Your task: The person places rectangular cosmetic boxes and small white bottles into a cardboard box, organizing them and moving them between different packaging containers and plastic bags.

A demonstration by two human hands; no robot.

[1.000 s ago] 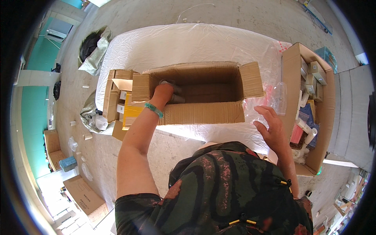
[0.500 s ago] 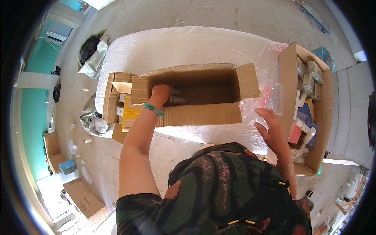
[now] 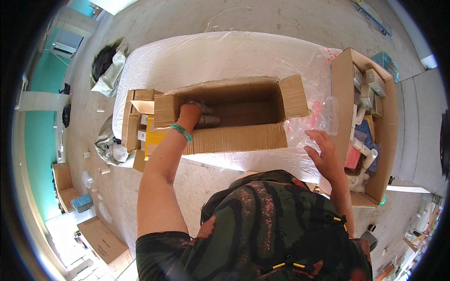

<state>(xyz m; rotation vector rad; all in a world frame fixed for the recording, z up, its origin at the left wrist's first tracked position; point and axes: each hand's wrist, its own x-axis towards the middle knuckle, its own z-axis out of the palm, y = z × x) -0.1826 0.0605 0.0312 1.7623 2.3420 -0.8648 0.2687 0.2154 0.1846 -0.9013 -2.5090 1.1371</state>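
Observation:
My left hand (image 3: 190, 115), with a green bangle (image 3: 181, 132) at the wrist, reaches down into the left end of an open cardboard box (image 3: 236, 138). Its fingers curl closed, and what they hold is hidden. Beside them on the box floor lie greyish-white tube-shaped items (image 3: 209, 120), next to the left inner wall. The rest of the box's inside is in shadow. My right hand (image 3: 323, 152) is held right of the box, fingers apart, holding nothing. Near it lie clear plastic bags with red marks (image 3: 323, 117).
White sheeting covers the table (image 3: 225, 54). A large carton (image 3: 336, 89) at right holds small boxes, tubes and packets. At left, a smaller carton (image 3: 131, 114) has small boxes and a yellow piece (image 3: 153, 137). Sacks (image 3: 110, 70) stand on the floor at left.
The view has shifted slightly. My left hand stays low inside the box, and a little more of the whitish items shows beside it. My right hand has hardly moved.

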